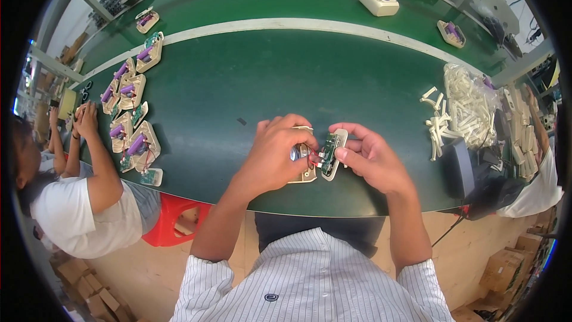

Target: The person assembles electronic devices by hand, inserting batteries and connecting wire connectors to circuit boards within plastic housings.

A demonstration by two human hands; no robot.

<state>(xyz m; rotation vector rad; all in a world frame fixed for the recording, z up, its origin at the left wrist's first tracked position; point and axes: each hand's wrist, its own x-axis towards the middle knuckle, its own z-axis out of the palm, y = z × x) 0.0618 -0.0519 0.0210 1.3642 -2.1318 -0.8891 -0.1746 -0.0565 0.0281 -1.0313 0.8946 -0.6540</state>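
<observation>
My left hand (271,154) is closed over a cream plastic housing (308,176) near the front edge of the table. Its fingers hide much of the inside, where a rounded shiny part and wires show. Close beside it, my right hand (375,158) pinches a small cream cover (341,138) between thumb and fingers. A green circuit board (328,154) sits on the cover's side facing the housing. Thin red and dark wires (315,156) run across the gap between the two pieces.
Several open cream housings with purple batteries (142,144) stand at the left, near a co-worker (83,203). Cream plastic strips in a clear bag (471,107) and a dark box-shaped device (457,167) lie right. A cream case (378,1) rests beyond the pale rail (286,24).
</observation>
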